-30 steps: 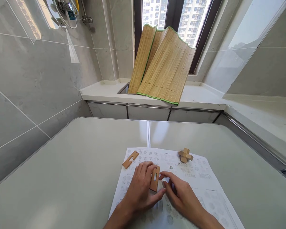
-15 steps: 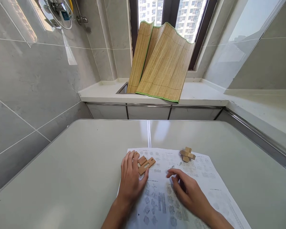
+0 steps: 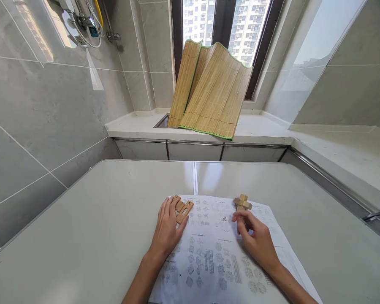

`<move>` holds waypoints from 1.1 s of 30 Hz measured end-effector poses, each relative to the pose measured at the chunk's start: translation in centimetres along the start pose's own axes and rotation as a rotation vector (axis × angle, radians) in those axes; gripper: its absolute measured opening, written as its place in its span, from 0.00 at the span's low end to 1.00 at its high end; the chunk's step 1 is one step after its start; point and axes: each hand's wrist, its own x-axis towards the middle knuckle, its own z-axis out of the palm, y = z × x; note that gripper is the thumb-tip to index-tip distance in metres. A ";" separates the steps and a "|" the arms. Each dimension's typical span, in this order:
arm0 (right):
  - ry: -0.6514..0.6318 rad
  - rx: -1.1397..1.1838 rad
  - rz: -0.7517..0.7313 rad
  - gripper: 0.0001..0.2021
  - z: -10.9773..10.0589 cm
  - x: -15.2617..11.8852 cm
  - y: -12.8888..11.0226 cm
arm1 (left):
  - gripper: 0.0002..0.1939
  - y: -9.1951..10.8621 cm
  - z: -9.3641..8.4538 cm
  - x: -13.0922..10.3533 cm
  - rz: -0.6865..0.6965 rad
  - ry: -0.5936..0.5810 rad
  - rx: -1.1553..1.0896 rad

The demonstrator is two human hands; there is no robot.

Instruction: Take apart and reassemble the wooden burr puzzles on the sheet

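Flat wooden pieces (image 3: 185,212) with cut-out slots lie at the upper left of a large printed sheet (image 3: 205,236). My left hand (image 3: 167,226) rests over their left part, fingers stretched out and thumb along their lower edge. A small cross-shaped wooden block assembly (image 3: 242,202) sits near the sheet's upper right. Just below it is my right hand (image 3: 253,234), its fingers bent and the index fingertip close to the assembly. Whether that fingertip touches the sheet cannot be made out, and nothing shows in this hand.
The sheet lies on a pale table (image 3: 82,236) with a seam down its middle. Beyond the table's far edge, a bamboo mat (image 3: 217,93) leans over a white ledge (image 3: 136,126) below the window. Tiled walls stand on both sides.
My right hand has moved up and right, closer to the block assembly. My left hand and the flat pieces appear slightly further left, as the whole view has shifted a little.
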 end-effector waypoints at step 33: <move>-0.338 0.393 0.078 0.15 0.6 -1.8 -2.6 | 0.24 9.2 -0.5 -1.6 -0.164 -0.340 -0.839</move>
